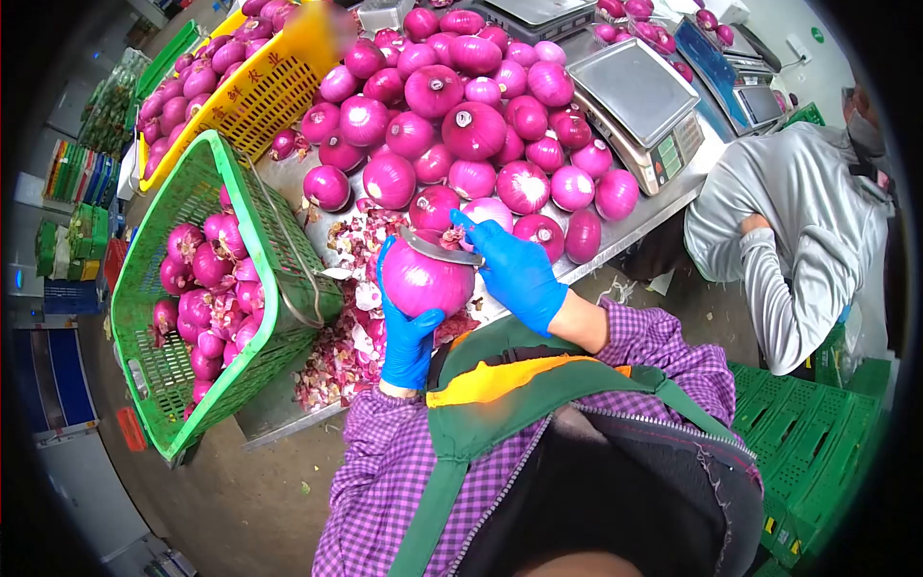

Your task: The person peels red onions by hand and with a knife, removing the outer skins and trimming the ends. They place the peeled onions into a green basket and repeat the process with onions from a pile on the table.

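A large red onion (428,280) rests in my left hand (408,332), whose blue-gloved fingers wrap its left side and underside. My right hand (519,274), also gloved in blue, is closed on a small curved knife (439,250), its handle hidden in the fingers. The blade lies across the top of the onion, by its root end. Just beyond both hands a big pile of red onions (471,130) covers the metal table (630,226). Loose onion skins (336,361) are heaped to the left of my left hand.
A green basket (279,260) holding onions stands tilted at the left, a yellow crate (260,91) of onions behind it. A weighing scale (639,96) is at the table's right. Another person in a grey top (779,231) is at the right, above green crates (812,433).
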Demonstrator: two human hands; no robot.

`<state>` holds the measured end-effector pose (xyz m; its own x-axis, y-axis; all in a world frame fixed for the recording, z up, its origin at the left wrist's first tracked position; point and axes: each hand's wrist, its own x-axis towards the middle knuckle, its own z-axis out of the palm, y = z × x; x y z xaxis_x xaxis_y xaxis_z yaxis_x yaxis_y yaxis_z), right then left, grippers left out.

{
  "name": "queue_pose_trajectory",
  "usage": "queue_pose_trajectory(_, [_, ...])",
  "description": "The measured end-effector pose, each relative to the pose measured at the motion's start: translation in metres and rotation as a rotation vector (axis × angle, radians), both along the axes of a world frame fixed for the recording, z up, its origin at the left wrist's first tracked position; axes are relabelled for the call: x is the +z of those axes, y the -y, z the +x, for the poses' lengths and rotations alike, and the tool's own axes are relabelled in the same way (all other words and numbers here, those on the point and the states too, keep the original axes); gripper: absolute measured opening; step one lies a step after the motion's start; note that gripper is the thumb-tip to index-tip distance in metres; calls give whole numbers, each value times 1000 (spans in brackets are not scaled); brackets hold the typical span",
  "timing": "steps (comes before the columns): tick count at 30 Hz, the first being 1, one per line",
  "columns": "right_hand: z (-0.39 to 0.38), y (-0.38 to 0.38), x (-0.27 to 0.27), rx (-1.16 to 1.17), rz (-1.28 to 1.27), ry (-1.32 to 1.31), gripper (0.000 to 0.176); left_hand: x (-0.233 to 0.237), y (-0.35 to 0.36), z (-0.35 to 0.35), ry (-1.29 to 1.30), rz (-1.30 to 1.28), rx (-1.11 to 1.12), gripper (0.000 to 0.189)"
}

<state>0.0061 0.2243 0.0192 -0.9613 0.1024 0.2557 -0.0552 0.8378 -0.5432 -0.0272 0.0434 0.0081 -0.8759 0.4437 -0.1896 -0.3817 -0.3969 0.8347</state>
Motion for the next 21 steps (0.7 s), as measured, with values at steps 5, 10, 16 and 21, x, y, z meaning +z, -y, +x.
queue_pose_trajectory(5, [13, -12, -16, -81, -215, -2, 67, -21, 7, 0, 54, 173, -8, 92])
queue_pose_trajectory(10, [11, -12, -8, 21, -217, -32, 68, 16, -8, -12, 481, 364, -82, 94])
queue_pose_trajectory(16, [3, -24, 10, 173, -121, 51, 73, 8, -8, -8, 274, 182, -368, 82])
queue_pose_trajectory(21, [-13, -38, -27, 376, -165, -19, 70, 2, -4, 6, 112, 39, -466, 75])
